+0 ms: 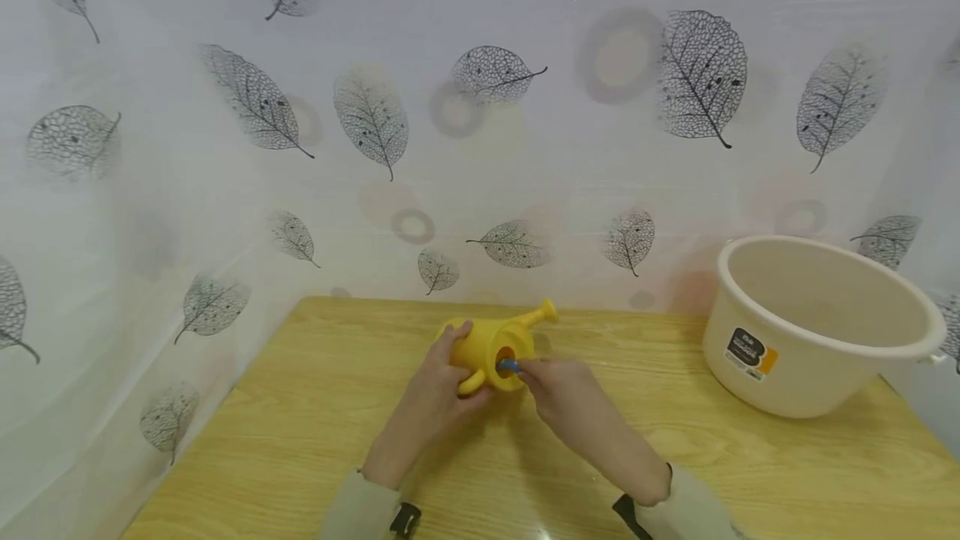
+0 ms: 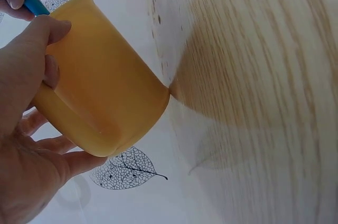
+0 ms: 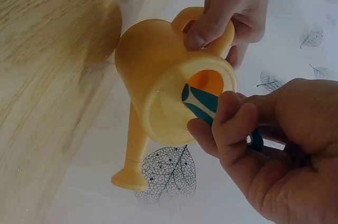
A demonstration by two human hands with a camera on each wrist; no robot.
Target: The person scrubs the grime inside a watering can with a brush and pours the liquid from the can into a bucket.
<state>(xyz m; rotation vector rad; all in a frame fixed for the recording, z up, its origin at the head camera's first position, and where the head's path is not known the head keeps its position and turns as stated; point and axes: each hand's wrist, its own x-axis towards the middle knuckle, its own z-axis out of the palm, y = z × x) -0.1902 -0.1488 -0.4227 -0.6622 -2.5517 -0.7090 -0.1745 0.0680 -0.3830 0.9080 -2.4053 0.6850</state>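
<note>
A yellow toy watering can [image 1: 472, 348] is tipped on the wooden table, its open top toward me and its spout pointing right and away. My left hand [image 1: 442, 382] grips it at the handle, as the left wrist view shows with the can's body [image 2: 105, 71] beside the fingers. In my right hand [image 1: 562, 394], thumb and fingers pinch a slim teal-and-white handle-like piece [image 3: 200, 102] with a hole near one end. Its other end is at the can's round opening [image 3: 210, 80]; whether it reaches inside cannot be told. Its exact kind is unclear.
A large cream plastic bucket [image 1: 795, 357] with a label stands on the table at the right. Behind the wooden table [image 1: 315, 407] hangs a white sheet [image 1: 480, 190] printed with dark leaves, which also runs along the left side.
</note>
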